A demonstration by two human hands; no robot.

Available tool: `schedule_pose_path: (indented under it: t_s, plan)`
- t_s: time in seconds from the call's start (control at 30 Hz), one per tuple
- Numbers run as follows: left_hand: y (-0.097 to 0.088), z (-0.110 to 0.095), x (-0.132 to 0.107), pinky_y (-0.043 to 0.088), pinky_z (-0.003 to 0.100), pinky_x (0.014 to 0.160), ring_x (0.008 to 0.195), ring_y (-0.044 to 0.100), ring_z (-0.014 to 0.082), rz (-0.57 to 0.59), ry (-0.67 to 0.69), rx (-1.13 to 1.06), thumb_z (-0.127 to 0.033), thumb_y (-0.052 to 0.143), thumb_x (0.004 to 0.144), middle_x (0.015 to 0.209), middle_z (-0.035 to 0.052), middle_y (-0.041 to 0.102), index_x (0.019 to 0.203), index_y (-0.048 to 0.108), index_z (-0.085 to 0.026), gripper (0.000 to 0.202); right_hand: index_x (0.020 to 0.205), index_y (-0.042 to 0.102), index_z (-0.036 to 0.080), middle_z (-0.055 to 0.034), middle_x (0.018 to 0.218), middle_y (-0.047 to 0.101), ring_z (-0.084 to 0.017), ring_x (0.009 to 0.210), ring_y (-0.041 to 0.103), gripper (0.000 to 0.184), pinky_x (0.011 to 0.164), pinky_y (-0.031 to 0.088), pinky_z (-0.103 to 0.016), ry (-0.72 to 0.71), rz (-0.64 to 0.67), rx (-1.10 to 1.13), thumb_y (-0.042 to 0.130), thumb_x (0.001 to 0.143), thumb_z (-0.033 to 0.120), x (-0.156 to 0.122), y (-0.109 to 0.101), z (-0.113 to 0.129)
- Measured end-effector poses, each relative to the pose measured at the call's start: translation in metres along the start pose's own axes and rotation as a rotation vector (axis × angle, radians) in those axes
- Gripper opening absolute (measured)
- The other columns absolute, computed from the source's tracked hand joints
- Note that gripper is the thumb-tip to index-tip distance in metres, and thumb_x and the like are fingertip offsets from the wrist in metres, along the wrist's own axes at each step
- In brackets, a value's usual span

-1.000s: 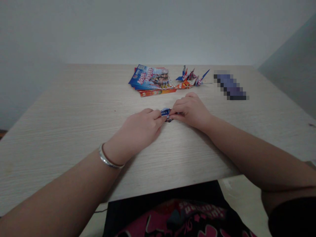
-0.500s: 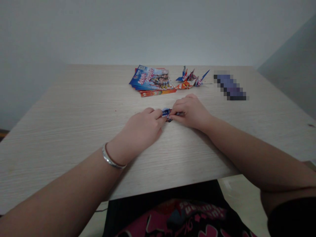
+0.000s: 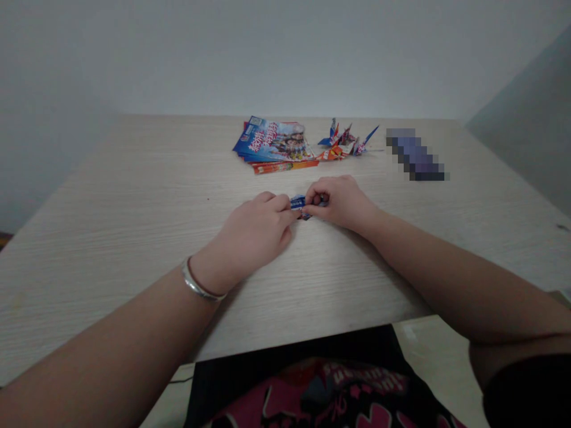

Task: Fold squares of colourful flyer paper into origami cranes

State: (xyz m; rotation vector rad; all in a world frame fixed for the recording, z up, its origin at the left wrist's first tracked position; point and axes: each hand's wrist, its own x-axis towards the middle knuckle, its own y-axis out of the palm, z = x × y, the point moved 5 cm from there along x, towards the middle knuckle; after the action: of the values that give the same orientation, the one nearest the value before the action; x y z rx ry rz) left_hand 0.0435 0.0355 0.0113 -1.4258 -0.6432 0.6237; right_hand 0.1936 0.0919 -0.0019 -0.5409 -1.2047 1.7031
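A small folded piece of printed paper (image 3: 297, 203), blue with white lettering, lies on the table between my hands. My left hand (image 3: 262, 229) presses on its left part with the fingers closed. From the right, my right hand (image 3: 339, 201) pinches the other end, thumb below and curled fingers above. Much of the folded paper is hidden under the fingers. Farther back, beyond my right hand, stand several folded paper cranes (image 3: 345, 141) in blue, orange and white.
A fanned stack of printed leaflets (image 3: 276, 141) lies at the back, left of the cranes. A dark, pixelated flat object (image 3: 417, 156) rests at the back right. The pale wooden table (image 3: 147, 196) meets a wall (image 3: 285, 53) behind.
The fingers of my right hand have curled in more, and the hand has shifted slightly. A bit more of the paper's blue face shows. My left hand has barely moved.
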Motion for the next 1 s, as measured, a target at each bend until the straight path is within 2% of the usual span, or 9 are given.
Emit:
schedule_pose_path:
  t_s: [0.2,0.37,0.47,0.6,0.73,0.87,1.0]
  plan:
    - [-0.002,-0.002,-0.001,0.053,0.041,0.086,0.101,0.061,0.0286,0.019,-0.046,0.028,-0.022,0.048,0.1,0.11,0.0117,0.068,0.121,0.072,-0.015,0.032,0.08,0.074,0.023,0.003,0.077,0.072,-0.015,0.076,0.061,0.017,0.077,0.028,-0.033,0.057,0.002,-0.103,0.081,0.082,0.038,0.001,-0.005,0.001]
    - [-0.004,0.001,-0.002,0.053,0.039,0.089,0.099,0.064,0.0256,0.026,-0.055,-0.032,-0.025,0.045,0.103,0.108,0.0109,0.069,0.113,0.074,-0.015,0.033,0.078,0.075,0.023,0.0042,0.073,0.07,-0.012,0.068,0.056,0.021,0.07,0.031,-0.03,0.165,0.021,0.039,0.085,0.075,0.042,0.001,-0.007,-0.016]
    - [-0.006,0.002,-0.002,0.053,0.037,0.088,0.099,0.065,0.0245,0.019,-0.084,-0.062,-0.026,0.043,0.103,0.107,0.0103,0.071,0.109,0.076,-0.015,0.035,0.078,0.076,0.024,0.0049,0.07,0.069,-0.011,0.064,0.054,0.019,0.066,0.032,-0.029,0.168,0.049,0.099,0.085,0.075,0.041,0.003,-0.006,-0.02]
    - [-0.008,-0.001,0.001,0.053,0.038,0.089,0.097,0.065,0.0241,-0.005,-0.1,-0.077,-0.025,0.043,0.102,0.105,0.012,0.071,0.103,0.078,-0.014,0.036,0.076,0.077,0.024,0.0045,0.067,0.069,-0.011,0.063,0.055,0.021,0.065,0.032,-0.029,0.175,0.044,0.044,0.086,0.074,0.042,0.004,-0.007,-0.019]
    - [-0.009,0.002,0.001,0.052,0.039,0.089,0.096,0.067,0.0242,-0.012,-0.113,-0.063,-0.026,0.044,0.101,0.108,0.0115,0.073,0.106,0.079,-0.016,0.037,0.077,0.077,0.024,0.0038,0.069,0.07,-0.012,0.065,0.057,0.022,0.066,0.032,-0.029,0.16,0.047,0.028,0.086,0.075,0.044,0.003,-0.008,-0.019]
    - [-0.01,0.008,-0.003,0.051,0.037,0.093,0.099,0.07,0.0219,0.015,-0.085,-0.078,-0.024,0.046,0.1,0.113,0.008,0.076,0.107,0.079,-0.018,0.034,0.079,0.079,0.024,0.0044,0.069,0.07,-0.011,0.063,0.055,0.016,0.065,0.034,-0.029,0.158,0.067,0.095,0.085,0.075,0.039,0.002,-0.008,-0.024]
    - [-0.013,0.005,-0.003,0.051,0.042,0.09,0.101,0.069,0.0275,0.067,-0.106,0.058,-0.026,0.048,0.1,0.111,0.0083,0.076,0.101,0.078,-0.018,0.031,0.081,0.08,0.024,0.0042,0.071,0.072,-0.011,0.064,0.056,0.01,0.066,0.036,-0.028,0.139,0.088,0.145,0.082,0.077,0.033,0.001,-0.008,-0.029]
